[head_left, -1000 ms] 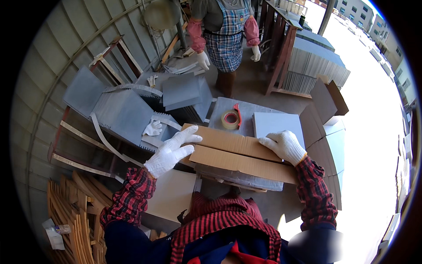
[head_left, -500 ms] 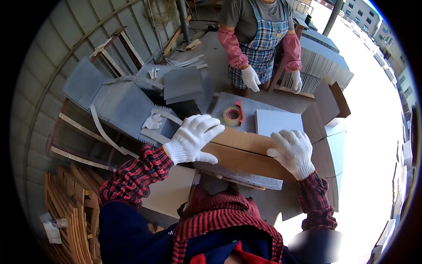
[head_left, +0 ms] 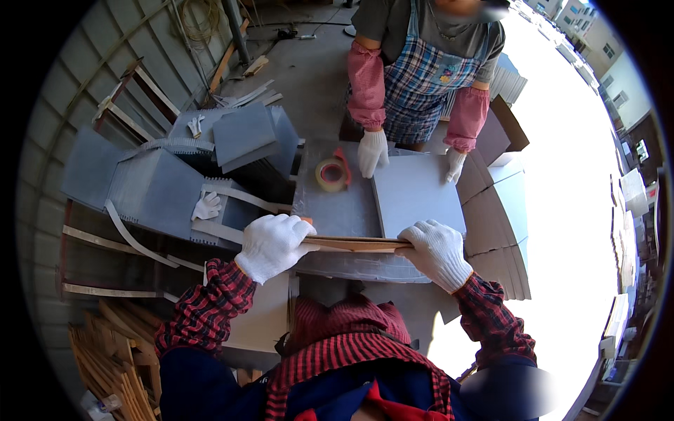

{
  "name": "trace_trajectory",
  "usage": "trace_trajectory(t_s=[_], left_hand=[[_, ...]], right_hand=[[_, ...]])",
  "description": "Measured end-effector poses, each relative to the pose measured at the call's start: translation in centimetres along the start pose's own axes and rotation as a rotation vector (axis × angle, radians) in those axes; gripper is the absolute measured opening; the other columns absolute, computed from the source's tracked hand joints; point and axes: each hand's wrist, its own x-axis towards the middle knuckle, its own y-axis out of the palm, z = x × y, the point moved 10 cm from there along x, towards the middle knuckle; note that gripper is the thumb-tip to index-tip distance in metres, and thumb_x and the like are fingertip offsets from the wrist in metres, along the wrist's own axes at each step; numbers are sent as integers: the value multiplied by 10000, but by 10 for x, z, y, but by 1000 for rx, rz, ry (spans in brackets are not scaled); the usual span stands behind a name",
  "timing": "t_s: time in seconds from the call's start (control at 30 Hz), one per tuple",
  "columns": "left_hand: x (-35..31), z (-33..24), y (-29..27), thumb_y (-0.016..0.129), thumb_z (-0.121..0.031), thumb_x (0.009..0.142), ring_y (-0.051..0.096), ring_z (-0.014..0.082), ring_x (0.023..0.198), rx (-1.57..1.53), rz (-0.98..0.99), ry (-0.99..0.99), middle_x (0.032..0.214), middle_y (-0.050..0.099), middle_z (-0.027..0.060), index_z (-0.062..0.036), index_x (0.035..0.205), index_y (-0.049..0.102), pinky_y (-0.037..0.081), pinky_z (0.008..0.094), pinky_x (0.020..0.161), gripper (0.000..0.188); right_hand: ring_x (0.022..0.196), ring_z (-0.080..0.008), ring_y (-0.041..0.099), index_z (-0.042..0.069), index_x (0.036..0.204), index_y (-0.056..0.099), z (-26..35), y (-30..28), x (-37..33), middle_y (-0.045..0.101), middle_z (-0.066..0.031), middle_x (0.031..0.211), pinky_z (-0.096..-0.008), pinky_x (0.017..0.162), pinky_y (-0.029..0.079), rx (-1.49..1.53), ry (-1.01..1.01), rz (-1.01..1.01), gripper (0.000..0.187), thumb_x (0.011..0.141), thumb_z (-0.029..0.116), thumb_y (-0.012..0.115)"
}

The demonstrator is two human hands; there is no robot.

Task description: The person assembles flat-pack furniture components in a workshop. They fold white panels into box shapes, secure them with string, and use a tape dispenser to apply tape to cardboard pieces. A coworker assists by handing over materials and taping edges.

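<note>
I noted my left hand (head_left: pixel 272 244) and right hand (head_left: pixel 439 250), both gloved, closed on opposite ends of a flat cardboard sheet (head_left: pixel 358 243), held edge-on over the grey table (head_left: pixel 337 210). A tape roll (head_left: pixel 331 173) sat beyond it. A co-worker's gloved hand (head_left: pixel 371 151) rested on a grey panel (head_left: pixel 415 193).

Harsh sun — right side overexposed.
</note>
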Motion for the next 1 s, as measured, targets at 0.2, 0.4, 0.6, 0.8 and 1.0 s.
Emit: trace_trajectory(t_s=[0.2,0.4,0.6,0.8,1.0], left_hand=[[0,8,-10,825,-317,729,640,199,719,12,-36,-9,761,629,-8,-158,912,670,511,338,621,287],[-26,26,-30,860,-236,698,690,253,772,-123,-113,-121,860,715,51,-86,914,702,547,353,673,307],[-55,14,-36,897,-172,684,675,266,931,-348,-260,-311,1077,680,114,-54,1273,580,552,358,845,680],[-59,-42,-42,905,-280,684,539,315,1124,-114,-483,-277,1208,517,129,-47,1254,537,483,424,954,717],[-72,-12,17,686,-100,888,617,231,1017,-845,-159,-525,1107,621,116,23,1223,610,488,340,916,365]], right_hand=[[870,-242,655,143,970,741,7,-6,8,680,-45,862,-373,735,522,-65,-38,-64,221,809,294,746],[1198,-293,599,85,1413,519,-52,-60,-14,635,-129,1289,-397,1031,469,435,92,-338,863,646,227,889],[973,-123,610,-5,1241,628,-83,-19,-38,688,-53,1037,-299,899,490,920,313,-252,503,795,144,805],[760,-130,629,3,955,709,-34,-56,-31,657,-54,821,-296,717,514,633,227,-238,259,748,132,796],[794,-244,679,66,923,737,-23,-73,-45,697,-77,853,-341,724,545,328,65,-322,211,728,136,776]])
